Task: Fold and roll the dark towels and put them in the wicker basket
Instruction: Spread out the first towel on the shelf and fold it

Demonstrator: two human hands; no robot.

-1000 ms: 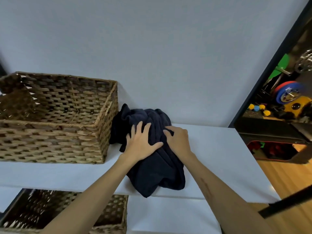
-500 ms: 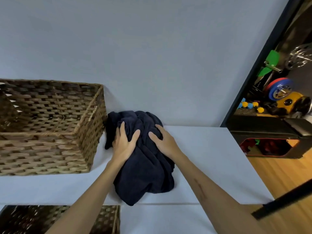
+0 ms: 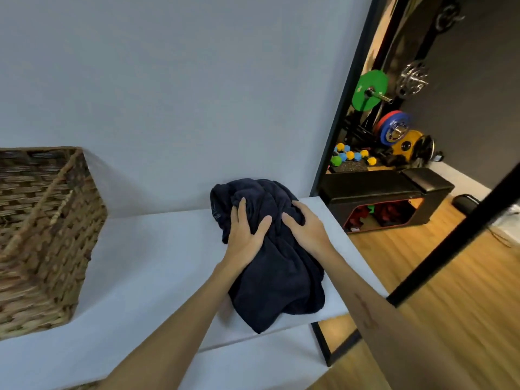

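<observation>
A crumpled pile of dark navy towels (image 3: 277,280) lies on the white shelf top (image 3: 146,271), near its right end, with one corner hanging over the front edge. My left hand (image 3: 244,235) presses on the pile's upper left, fingers dug into the cloth. Beside it, my right hand (image 3: 306,228) grips the upper right of the pile. The wicker basket (image 3: 42,237) stands at the far left of the shelf, well apart from the towels, and shows nothing inside.
A grey wall rises behind the shelf. Past a black frame (image 3: 344,94) on the right is a wooden floor (image 3: 439,277) with a black bench (image 3: 377,192), weight plates and small dumbbells. A black bar (image 3: 455,235) crosses the right foreground.
The pile and both hands have slid right along the shelf, away from the basket, opening a wide gap. My view has swung right too, so the basket now sits at the left edge.
</observation>
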